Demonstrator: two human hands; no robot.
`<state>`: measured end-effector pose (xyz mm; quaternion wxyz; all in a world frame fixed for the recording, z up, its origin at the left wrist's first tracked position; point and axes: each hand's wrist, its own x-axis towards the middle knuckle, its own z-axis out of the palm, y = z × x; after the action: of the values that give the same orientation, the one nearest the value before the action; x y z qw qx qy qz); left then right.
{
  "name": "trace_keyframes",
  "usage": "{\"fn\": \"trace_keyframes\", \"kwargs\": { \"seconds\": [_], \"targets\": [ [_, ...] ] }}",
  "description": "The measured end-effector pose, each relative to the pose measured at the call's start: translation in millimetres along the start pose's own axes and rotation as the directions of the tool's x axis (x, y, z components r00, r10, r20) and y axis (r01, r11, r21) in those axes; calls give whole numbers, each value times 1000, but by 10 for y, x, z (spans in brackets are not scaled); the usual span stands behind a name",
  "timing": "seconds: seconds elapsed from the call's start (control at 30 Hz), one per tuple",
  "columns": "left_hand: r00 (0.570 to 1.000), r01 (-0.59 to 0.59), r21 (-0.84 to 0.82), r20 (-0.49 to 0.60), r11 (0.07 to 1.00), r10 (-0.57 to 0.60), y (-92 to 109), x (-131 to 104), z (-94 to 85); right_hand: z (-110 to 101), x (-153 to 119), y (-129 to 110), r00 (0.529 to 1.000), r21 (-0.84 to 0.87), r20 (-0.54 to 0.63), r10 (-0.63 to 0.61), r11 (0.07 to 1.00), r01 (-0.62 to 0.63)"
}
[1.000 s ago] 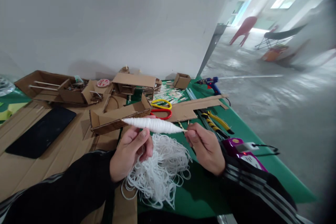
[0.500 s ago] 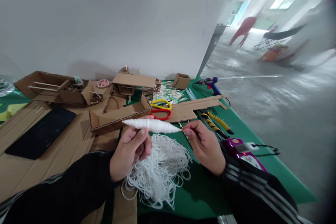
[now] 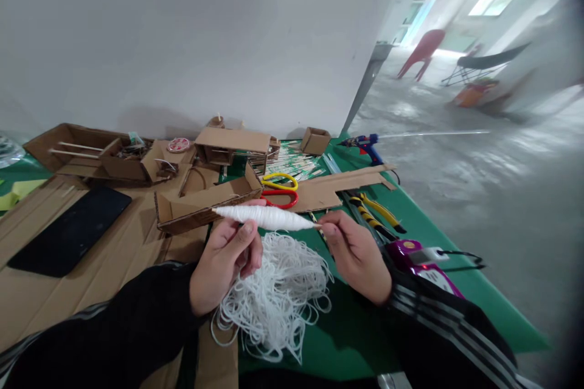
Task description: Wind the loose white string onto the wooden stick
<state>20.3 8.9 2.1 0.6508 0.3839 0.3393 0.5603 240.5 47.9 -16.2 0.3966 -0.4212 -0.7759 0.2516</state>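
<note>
A white spindle of wound string [image 3: 269, 217], thick in the middle and tapering to both ends, lies level between my hands. A thin wooden stick tip shows at each end. My left hand [image 3: 229, 257] grips its left part, thumb in front and fingers behind and under. With thumb and forefinger, my right hand [image 3: 353, 252] pinches the stick at the right end. Below the spindle a loose heap of white string [image 3: 283, 298] rests on the table; some of it touches or passes behind my left fingers, and I cannot tell which.
Behind my hands are an open cardboard tray [image 3: 207, 197], scissors [image 3: 280, 197] with red and yellow handles, and cardboard strips. Pliers [image 3: 376, 213], a purple power strip [image 3: 422, 264] and a blue glue gun [image 3: 365, 144] lie to the right. A black tablet [image 3: 70, 231] is left.
The right fingers have shifted very slightly, and a bit more of the stick shows at that end. Otherwise hands, spindle and string heap hold their places.
</note>
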Motion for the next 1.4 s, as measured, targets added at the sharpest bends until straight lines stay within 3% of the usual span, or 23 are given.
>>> {"fn": "trace_keyframes", "kwargs": {
  "seconds": [0.1, 0.3, 0.47, 0.63, 0.8, 1.0, 1.2, 1.4],
  "targets": [
    [1000, 2, -7, 3, 1000, -2, -2, -2, -2, 6, 3, -12, 1000, 75, -5, -14, 997, 14],
    [1000, -10, -14, 8, 1000, 10, 12, 8, 5, 0, 13, 8, 999, -23, 17, -37, 999, 37],
    [1000, -28, -9, -3, 1000, 28, 21, 7, 3, 19, 0, 12, 1000, 100, 10, -19, 995, 18],
    [1000, -26, 5, -9, 1000, 26, 26, 17, -3, 6, 0, 10, 998, -31, -13, -61, 998, 61],
    [999, -32, -4, -17, 999, 32, 25, 33, -26, 11, 12, 2, 998, 61, -36, -59, 996, 61],
    [999, -38, -4, -23, 999, 38, 18, 35, -22, 47, 11, -4, 998, 118, 52, -42, 992, 36],
    [998, -55, -8, -33, 998, 55, 59, 28, -9, 60, 31, -24, 995, -9, 47, -84, 996, 85],
    [998, -60, -2, -31, 998, 60, 77, 50, -11, 21, 50, -1, 983, -64, -42, -176, 983, 173]
  ]
}}
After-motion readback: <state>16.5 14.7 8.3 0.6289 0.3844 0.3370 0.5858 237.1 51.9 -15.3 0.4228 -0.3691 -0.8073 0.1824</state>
